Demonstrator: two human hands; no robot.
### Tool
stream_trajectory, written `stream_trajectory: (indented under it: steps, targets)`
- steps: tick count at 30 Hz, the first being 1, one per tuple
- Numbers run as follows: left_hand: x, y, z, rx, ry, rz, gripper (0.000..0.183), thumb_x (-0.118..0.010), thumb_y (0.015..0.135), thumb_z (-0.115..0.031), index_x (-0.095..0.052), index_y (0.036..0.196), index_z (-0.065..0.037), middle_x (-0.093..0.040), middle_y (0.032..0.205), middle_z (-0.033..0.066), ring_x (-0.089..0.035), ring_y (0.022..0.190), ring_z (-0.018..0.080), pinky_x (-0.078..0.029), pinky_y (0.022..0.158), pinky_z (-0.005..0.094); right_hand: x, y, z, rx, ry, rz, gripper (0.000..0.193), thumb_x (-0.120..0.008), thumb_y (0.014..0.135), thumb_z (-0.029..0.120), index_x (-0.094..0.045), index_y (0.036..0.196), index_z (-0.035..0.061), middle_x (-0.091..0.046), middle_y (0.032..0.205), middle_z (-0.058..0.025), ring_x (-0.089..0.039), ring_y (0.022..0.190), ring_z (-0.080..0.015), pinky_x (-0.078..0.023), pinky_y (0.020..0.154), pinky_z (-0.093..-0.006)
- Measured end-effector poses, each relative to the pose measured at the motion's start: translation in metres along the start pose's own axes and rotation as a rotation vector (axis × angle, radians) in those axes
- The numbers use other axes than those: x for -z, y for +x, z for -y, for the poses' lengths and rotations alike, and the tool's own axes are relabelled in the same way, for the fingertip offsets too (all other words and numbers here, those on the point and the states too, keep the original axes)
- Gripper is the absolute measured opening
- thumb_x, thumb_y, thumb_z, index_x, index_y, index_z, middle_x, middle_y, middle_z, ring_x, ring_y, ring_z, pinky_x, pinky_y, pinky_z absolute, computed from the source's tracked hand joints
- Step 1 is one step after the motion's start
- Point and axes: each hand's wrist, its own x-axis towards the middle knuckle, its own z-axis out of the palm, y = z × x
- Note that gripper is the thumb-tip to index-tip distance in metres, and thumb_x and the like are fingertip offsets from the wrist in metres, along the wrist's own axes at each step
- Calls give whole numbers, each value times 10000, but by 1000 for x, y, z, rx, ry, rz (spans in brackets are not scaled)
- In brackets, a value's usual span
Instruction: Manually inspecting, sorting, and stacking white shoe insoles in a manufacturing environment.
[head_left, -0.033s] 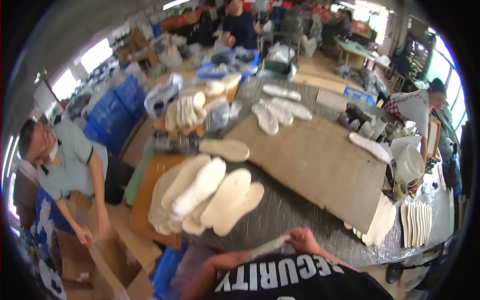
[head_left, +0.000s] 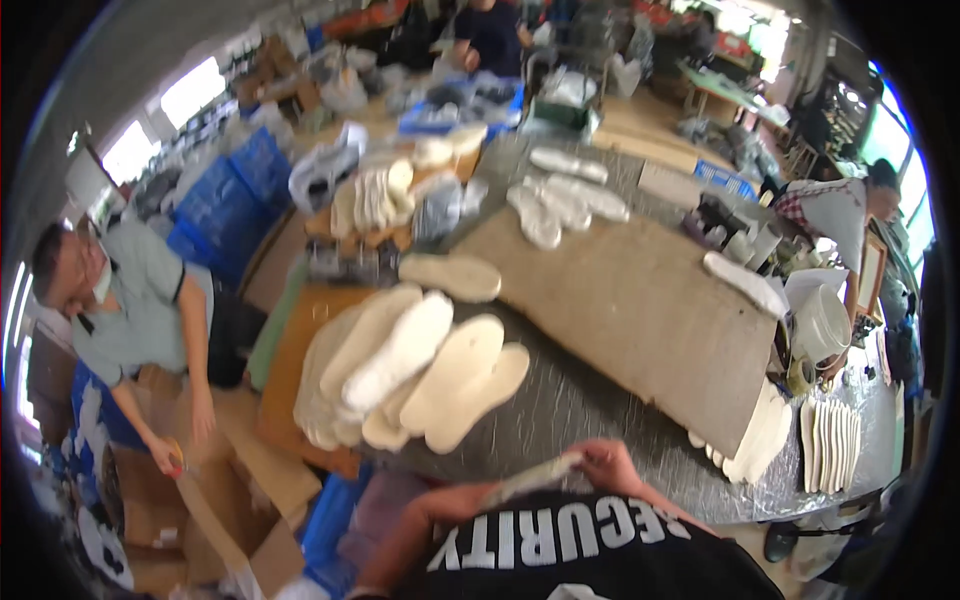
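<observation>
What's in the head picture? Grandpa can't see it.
A person's bare right hand grips a thin, pale, flat piece, left hand near its other end, before a dark, shiny table bearing cream, foot-shaped insoles and brown board.

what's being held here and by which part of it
Seemingly a pale insole: the right grip has its right end; the left grip is too blurred to tell.

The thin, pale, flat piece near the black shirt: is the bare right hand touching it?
Touching. The head view shows the bare right hand gripping the right end of the thin, pale, flat piece, without visible gap.
</observation>
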Motion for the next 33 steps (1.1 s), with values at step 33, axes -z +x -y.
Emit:
stream_trajectory:
  steps: [33]
  targets:
    - [94,5,-56,-399,1086,-1285,326,-638,817,-74,-558,1117,27,-495,1248,192,-432,1165,375,-382,975,452,2,-50,-47,-140,-204,-85,229,-614,858,187,-643,1009,18,-672,888,-174,-653,840,-332,-513,740,-374]
